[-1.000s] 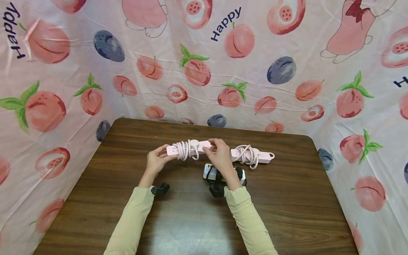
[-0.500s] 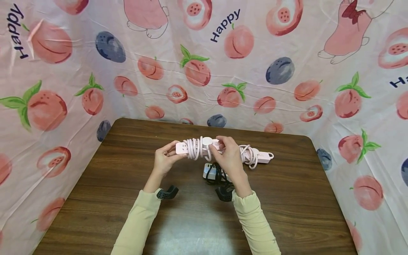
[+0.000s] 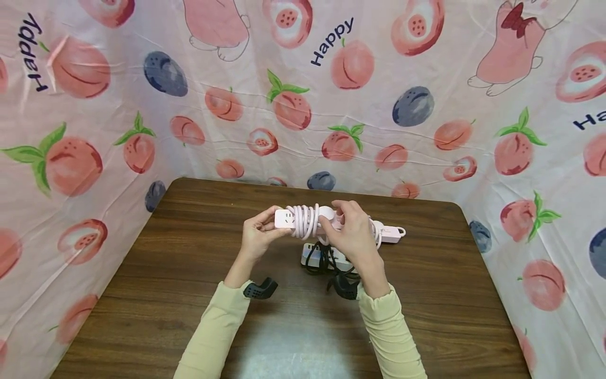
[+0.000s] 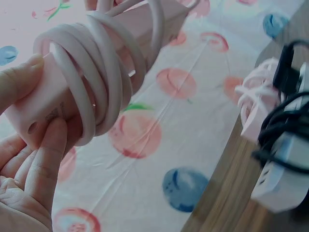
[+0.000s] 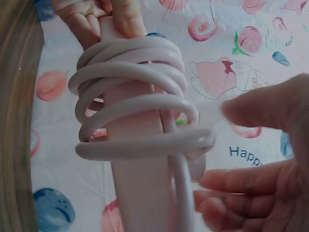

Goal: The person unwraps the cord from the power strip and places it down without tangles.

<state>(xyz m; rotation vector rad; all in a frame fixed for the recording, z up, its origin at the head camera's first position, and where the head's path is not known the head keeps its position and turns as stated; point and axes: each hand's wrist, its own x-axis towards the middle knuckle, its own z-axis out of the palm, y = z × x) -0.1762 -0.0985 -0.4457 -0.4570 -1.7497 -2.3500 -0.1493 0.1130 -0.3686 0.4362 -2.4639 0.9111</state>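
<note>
A pale pink power strip (image 3: pixel 285 218) with its cord (image 3: pixel 305 221) wound round it is raised above the table. My left hand (image 3: pixel 259 231) grips its left end, thumb on one face and fingers on the other, as the left wrist view shows. My right hand (image 3: pixel 354 231) is at the round white plug (image 3: pixel 326 212) near the other end. In the right wrist view its thumb (image 5: pixel 260 104) stands apart from its fingers (image 5: pixel 241 181), which lie right beside the plug and cord. The strip's right end is partly hidden behind the right hand in the head view.
Behind my right hand lies a second pink power strip (image 3: pixel 392 234) with a wound cord. Nearer, a white power strip (image 3: pixel 310 256) with a black cord (image 3: pixel 326 258) lies on the brown wooden table (image 3: pixel 165 273). A fruit-print cloth (image 3: pixel 284 168) hangs round the table's back and sides.
Both hands have carried the wound power strip to the right. The right hand has shifted from the strip's right end toward the plug, its thumb and fingers now spread.
</note>
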